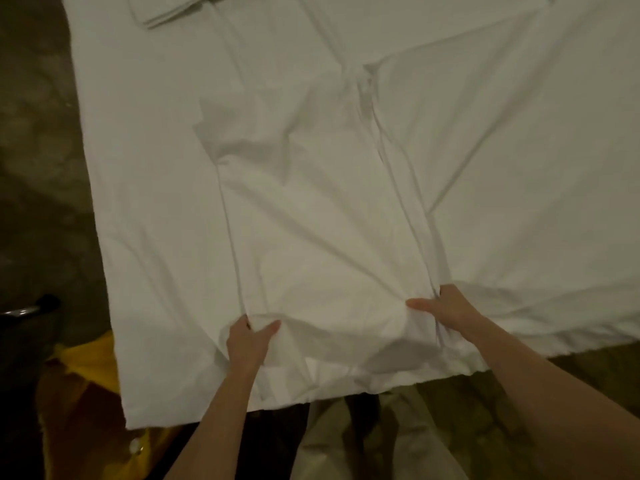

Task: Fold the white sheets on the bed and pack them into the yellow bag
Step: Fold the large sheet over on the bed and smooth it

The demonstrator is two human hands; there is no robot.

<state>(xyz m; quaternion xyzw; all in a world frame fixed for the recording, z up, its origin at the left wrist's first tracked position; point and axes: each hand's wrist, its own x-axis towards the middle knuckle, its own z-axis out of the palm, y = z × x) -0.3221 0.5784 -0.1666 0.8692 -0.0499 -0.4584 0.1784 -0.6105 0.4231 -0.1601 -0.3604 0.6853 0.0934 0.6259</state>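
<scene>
Head view, entry as dialogue between observer (O) and operator (P).

O: Status of hands?

P: Left hand (pixel 250 337) pinches the near edge of the white sheet (pixel 311 216), thumb on top, fingers tucked under the cloth. Right hand (pixel 446 308) grips the same near edge further right, thumb lying across the fabric, fingers curled into a bunched ridge. Neither is released.

O: Where is the work piece?

P: The sheet is a long, partly folded strip lying on the bed (pixel 519 168), running away from the person. Its far end is crumpled and skewed. A folded sheet (pixel 166 12) sits at the far left. The yellow bag (pixel 86 355) is on the floor just beside the bed's near left corner, partly hidden.

O: Step in hand?

P: Judged: tensioning the strip before the next fold. Packing not begun for this piece.

O: How to do it well?

P: Pull both corners evenly toward the body so the long creases run straight. Spread the hands outward to flatten the bunching between them. Keep the under-cover from dragging along. Then carry the near edge to meet the far end, corners matched.

O: Risk?

P: Uneven pull leaves the far end skewed.
</scene>
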